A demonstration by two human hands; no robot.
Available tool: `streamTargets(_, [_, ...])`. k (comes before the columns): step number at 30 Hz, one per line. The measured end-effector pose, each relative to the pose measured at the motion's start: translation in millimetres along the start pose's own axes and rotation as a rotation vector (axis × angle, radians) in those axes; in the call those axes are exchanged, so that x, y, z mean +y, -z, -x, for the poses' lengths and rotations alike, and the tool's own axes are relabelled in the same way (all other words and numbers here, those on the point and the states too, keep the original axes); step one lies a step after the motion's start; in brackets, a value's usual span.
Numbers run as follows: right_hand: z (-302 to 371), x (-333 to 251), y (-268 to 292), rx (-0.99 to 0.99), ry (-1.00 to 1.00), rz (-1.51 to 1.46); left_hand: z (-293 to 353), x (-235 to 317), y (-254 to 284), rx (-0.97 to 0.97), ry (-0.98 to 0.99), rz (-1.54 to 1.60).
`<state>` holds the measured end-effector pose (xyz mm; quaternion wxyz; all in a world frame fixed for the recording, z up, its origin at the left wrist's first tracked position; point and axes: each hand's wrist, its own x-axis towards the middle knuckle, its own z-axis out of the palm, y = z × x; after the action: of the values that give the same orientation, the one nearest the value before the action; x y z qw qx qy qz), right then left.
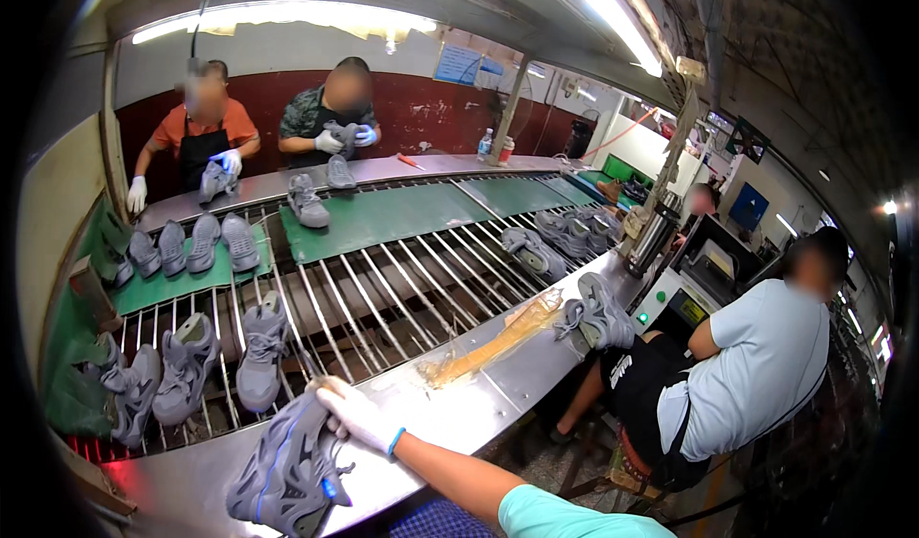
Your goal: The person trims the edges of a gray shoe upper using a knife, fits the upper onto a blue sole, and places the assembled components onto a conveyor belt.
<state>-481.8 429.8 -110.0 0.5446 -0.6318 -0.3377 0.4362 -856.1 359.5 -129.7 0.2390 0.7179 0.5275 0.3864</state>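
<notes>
A white-gloved hand, my right hand (352, 415), comes in from the lower right below a teal sleeve. Its fingers are closed round the upper edge of a grey sneaker (280, 471), which is tilted over the near metal ledge. Blue streaks show along the sneaker's side, and its laces hang near my fingers. My left hand is out of sight. Just beyond, on the rollers, stand several similar grey shoes, the closest being a grey sneaker (260, 358) with its toe toward me.
A roller conveyor (383, 299) carries green mats (392, 220) and more grey shoes. On the near metal ledge (459, 414) lie yellowish tape and another sneaker pair (601, 316). Two gloved co-workers handle shoes across the line; a person in light blue (747, 366) sits at the right.
</notes>
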Motion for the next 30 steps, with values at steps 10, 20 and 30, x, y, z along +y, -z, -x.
streamTargets(10, [76,33,17,-0.099,0.311,0.47,-71,-3,-36,0.26,-0.121,0.13])
streamTargets(20, [65,55,8,0.018,0.355,0.389,-77,-18,-48,0.309,0.181,0.083])
streamTargets(30, [58,70,4,0.065,0.395,0.398,-84,1,-46,0.36,-0.012,-0.091])
